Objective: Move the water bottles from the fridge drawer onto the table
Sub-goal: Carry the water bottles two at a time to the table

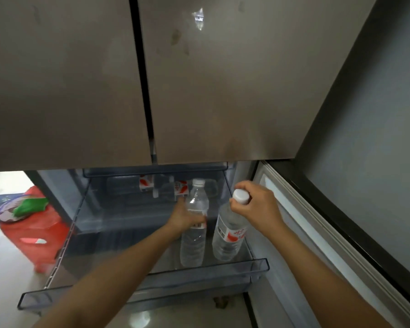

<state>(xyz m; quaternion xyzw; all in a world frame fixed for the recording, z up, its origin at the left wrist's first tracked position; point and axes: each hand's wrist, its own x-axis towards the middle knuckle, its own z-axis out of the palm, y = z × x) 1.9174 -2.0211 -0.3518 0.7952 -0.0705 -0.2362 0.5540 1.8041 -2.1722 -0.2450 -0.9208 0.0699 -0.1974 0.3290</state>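
Both hands are closed on bottles: the right hand (256, 204) pinches the white cap and neck of the right bottle (230, 235), and the left hand (187, 215) wraps around the middle of the left bottle (194, 223) from its left side. Each bottle is clear plastic with a ribbed lower body, a white screw cap and a white label with red print; the left one stands about upright, the right one leans with its cap toward the right. Two bottles are in hand, standing side by side and just apart at the right end of the pulled-out fridge drawer (142, 282), a smoky transparent bin. At the back of the drawer two more bottles (162, 185) lie on their sides, shown by their red and white labels, dim behind the plastic. Above the drawer hang the two closed grey fridge doors (199, 79), whose lower edge overhangs the back of the drawer. To the left, on the pale floor (7, 275), stands a red plastic stool (38, 233) with a green thing (30, 205) on top. A grey wall (376, 138) rises on the right.
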